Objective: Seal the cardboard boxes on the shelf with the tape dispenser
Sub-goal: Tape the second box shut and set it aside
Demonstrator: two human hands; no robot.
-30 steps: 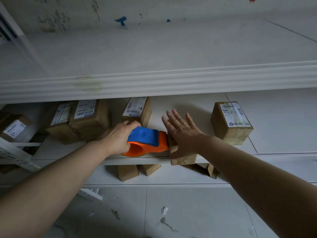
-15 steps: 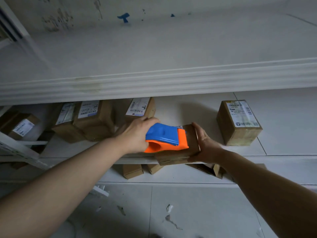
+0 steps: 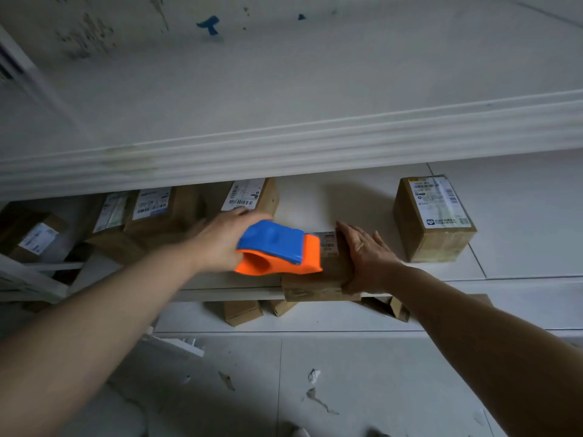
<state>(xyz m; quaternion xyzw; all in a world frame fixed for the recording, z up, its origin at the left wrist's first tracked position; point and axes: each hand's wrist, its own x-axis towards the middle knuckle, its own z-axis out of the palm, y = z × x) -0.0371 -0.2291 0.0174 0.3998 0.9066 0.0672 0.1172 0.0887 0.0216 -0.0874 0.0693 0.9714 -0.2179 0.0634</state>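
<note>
My left hand (image 3: 220,239) grips a blue and orange tape dispenser (image 3: 279,249), whose orange front rests on top of a small cardboard box (image 3: 318,285) at the front edge of the white shelf (image 3: 520,279). The box's label shows just past the dispenser. My right hand (image 3: 366,257) lies flat against the box's right side with its fingers stretched along it, bracing it. Most of the box's top is hidden by the dispenser.
A labelled box (image 3: 433,220) stands on the shelf to the right. Several labelled boxes (image 3: 176,212) crowd the shelf's left, under the upper shelf board (image 3: 284,143). More small boxes (image 3: 243,312) sit on the level below. The tiled floor (image 3: 284,389) has scraps.
The box has turned so that it lies flat near the shelf edge. My right hand has shifted from cupping the box to lying flat on its right side. The dispenser has moved right over it.
</note>
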